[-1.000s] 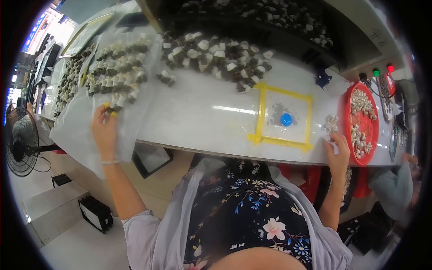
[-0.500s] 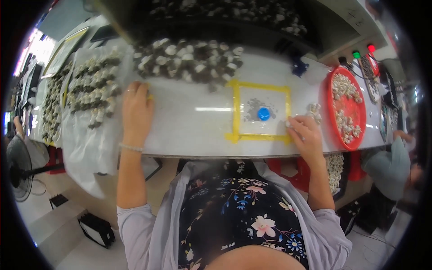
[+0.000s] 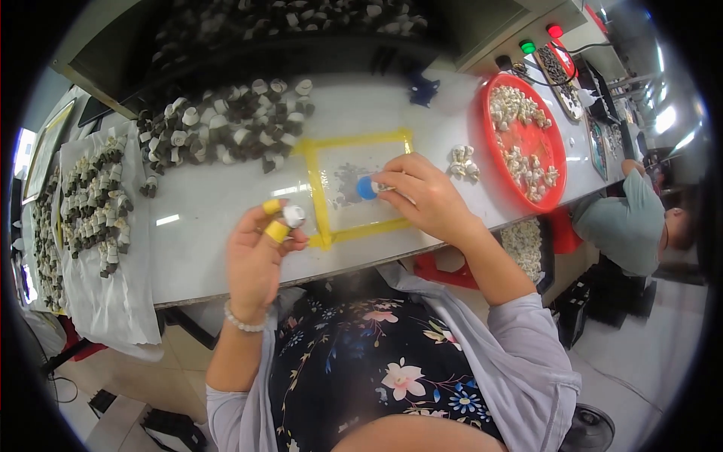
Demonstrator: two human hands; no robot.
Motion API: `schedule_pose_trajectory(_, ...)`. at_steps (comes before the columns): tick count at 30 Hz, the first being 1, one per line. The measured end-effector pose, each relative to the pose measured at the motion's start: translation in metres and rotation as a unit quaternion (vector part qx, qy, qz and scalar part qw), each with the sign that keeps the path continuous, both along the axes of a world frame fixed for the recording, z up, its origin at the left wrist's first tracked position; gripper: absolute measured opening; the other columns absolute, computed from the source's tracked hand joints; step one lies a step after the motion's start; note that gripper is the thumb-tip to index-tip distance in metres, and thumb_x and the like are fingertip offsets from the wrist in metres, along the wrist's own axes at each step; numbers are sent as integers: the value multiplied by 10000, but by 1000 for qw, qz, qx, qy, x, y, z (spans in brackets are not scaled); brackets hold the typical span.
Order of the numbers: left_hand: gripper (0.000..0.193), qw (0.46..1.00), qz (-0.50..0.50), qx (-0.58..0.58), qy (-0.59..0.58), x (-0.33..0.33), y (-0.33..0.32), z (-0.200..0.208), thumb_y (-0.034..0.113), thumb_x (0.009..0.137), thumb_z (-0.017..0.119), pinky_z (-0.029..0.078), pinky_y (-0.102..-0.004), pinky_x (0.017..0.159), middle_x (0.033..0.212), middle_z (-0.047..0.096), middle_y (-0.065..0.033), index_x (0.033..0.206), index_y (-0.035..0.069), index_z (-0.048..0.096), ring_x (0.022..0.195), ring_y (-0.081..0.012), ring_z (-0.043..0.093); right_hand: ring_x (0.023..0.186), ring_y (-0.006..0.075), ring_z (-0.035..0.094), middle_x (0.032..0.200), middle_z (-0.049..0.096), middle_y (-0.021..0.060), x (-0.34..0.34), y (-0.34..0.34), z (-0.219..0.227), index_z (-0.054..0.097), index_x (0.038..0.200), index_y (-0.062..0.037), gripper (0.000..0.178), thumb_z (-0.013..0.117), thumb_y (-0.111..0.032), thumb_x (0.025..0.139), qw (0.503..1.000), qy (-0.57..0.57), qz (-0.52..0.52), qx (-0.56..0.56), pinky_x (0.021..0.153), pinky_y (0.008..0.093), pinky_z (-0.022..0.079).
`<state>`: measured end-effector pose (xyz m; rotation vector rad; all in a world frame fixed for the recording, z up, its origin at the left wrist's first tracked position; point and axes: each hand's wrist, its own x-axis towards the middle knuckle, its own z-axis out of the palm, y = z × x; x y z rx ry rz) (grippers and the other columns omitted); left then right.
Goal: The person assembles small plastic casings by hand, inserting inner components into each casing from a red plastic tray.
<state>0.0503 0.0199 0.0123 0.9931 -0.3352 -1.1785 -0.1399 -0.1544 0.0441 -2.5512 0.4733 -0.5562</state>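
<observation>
While the left hand (image 3: 256, 256) pinches a white piece (image 3: 294, 216) between yellow-sheathed fingers (image 3: 278, 230) over the tabletop (image 3: 196, 256), the right hand (image 3: 433, 200) has its fingers closed on a pale bit (image 3: 379, 187) at the blue cap (image 3: 365, 188), within the yellow tape (image 3: 319, 188); contact with the cap cannot be told. The step appears to be working bit against cap; the next move calls for a light, steady pinch.

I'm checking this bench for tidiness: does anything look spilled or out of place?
Grey blotches mark the glossy white tabletop inside the yellow tape frame, beside the round blue object; they resemble spilled residue, though of what is unclear.
</observation>
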Motion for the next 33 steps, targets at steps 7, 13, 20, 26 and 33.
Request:
schedule_pose_trajectory(7, 236, 996, -33, -29, 78, -30, -14, -3, -9, 849, 551, 524, -316, 743, 976, 617, -125, 1085, -9, 530, 817, -209, 629, 825, 262, 553, 878, 560, 98, 7, -2, 5, 627, 922, -32, 200, 649, -65, 726, 997, 68, 29, -32, 710, 340, 461)
schedule_pose_trajectory(13, 233, 993, -40, -39, 101, -41, -20, -7, -25, 832, 571, 526, -323, 747, 974, 622, -131, 1061, -22, 531, 812, -220, 636, 806, 263, 559, 875, 558, 100, 7, -2, 5, 630, 939, -35, 202, 644, -67, 740, 999, 41, 20, 21, 690, 331, 465)
schedule_pose_trajectory(20, 227, 995, -33, -49, 79, -44, -22, -9, -18, 833, 577, 526, -323, 755, 958, 624, -123, 1054, -28, 526, 821, -217, 637, 821, 239, 575, 897, 576, 95, 4, 2, 6, 629, 963, -30, 198, 646, -81, 772, 990, 32, -46, 129, 701, 300, 463)
schedule_pose_trajectory(26, 225, 994, -28, -63, 87, -45, -22, -10, -4, 834, 585, 523, -324, 755, 945, 625, -129, 1051, -25, 526, 820, -222, 638, 821, 211, 581, 889, 594, 92, 8, 7, 14, 634, 970, -21, 221, 657, -38, 751, 983, -3, -38, 181, 708, 283, 461)
schedule_pose_trajectory(33, 226, 993, -34, -72, 91, -43, -21, -12, -6, 833, 586, 525, -325, 747, 953, 623, -138, 1050, -28, 526, 821, -227, 637, 826, 189, 583, 907, 603, 84, 13, 20, 23, 644, 979, -31, 247, 662, -1, 734, 961, -40, 16, 273, 715, 271, 459)
